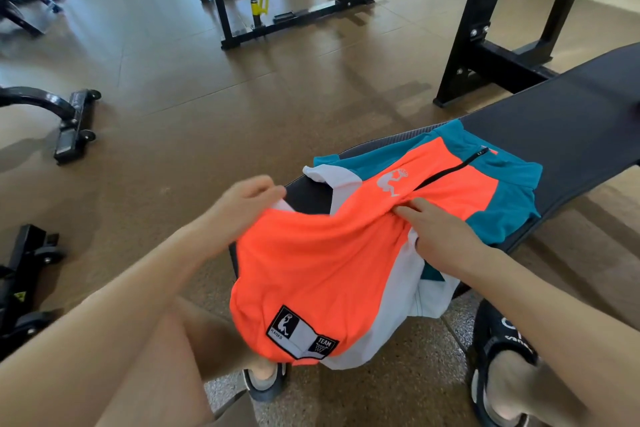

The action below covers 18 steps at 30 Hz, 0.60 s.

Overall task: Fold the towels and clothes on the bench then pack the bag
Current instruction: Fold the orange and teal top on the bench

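Left hand (pixel 242 199) grips the orange shorts (pixel 311 253) at 9 o'clock, right hand (pixel 440 232) pinches the middle; pull evenly for a flat fold.

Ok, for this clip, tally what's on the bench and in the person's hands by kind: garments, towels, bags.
Garments: 1, the orange, teal and white shorts, lying partly on the bench, gripped by the left hand and pinched by the right hand.
Towels: 0 in view.
Bags: 0 in view.
Total: 1
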Tool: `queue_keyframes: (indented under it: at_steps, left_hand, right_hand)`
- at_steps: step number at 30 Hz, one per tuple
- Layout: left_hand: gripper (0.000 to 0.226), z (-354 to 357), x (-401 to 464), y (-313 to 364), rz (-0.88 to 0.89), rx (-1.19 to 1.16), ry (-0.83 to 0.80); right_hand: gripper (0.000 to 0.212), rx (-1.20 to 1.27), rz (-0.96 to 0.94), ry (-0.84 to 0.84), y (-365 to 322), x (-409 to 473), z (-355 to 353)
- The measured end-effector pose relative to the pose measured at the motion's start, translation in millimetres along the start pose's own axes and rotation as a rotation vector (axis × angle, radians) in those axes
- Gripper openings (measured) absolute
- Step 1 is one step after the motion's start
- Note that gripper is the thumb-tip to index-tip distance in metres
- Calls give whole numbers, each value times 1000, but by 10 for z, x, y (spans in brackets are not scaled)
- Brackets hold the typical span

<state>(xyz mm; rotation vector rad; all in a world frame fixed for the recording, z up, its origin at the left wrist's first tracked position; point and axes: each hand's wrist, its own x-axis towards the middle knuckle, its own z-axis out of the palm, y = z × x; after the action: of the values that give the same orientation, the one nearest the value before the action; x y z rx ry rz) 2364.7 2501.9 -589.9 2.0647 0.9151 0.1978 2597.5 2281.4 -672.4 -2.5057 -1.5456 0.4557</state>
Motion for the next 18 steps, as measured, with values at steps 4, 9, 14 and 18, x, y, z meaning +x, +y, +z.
queue_keyframes:
  at_steps: [4,9,14,18]
  left_hand:
    - [35,-640,18,57,203,503,277]
    - [70,-802,119,-185,75,977,113]
    - [98,-416,133,-755,-374,859,-128]
    - [83,-100,150,-828,-341,773,-190]
  right_hand:
    - [65,44,-3,2,86,2,-64]
    - [64,-14,9,-2,57,-18,-83]
    - [64,-23,33,-12,12,-55,-110]
    - [67,47,21,-115,2,-63,-179]
